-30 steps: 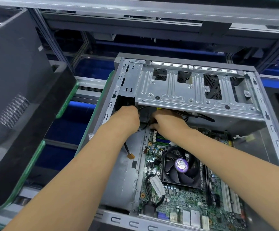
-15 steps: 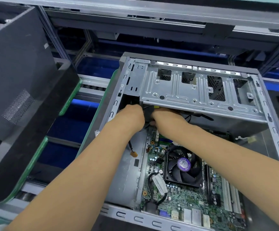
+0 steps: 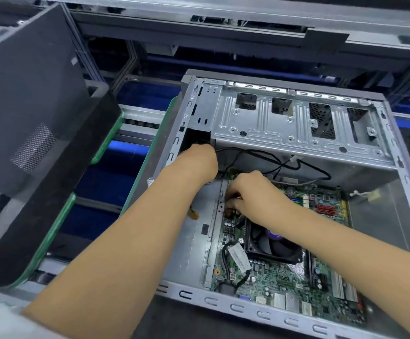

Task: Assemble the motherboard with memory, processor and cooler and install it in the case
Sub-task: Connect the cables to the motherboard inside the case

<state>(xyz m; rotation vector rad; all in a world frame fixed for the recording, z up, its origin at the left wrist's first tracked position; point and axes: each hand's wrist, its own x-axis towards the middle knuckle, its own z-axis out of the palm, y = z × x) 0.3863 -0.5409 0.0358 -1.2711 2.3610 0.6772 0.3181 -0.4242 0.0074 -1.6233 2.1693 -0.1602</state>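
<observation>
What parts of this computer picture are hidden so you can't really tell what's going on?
All from the head view:
- Left hand: fingers hidden behind its own back, under the drive cage; what they hold is unclear.
- Right hand: fingertips curl onto the motherboard edge; the part under them is covered.
- Cooler fan: top half hidden by the right forearm.
- Fan sticker text: too small.

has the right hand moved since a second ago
Yes. The right hand has come back from under the drive cage toward the cooler fan, over the motherboard's edge.
</observation>
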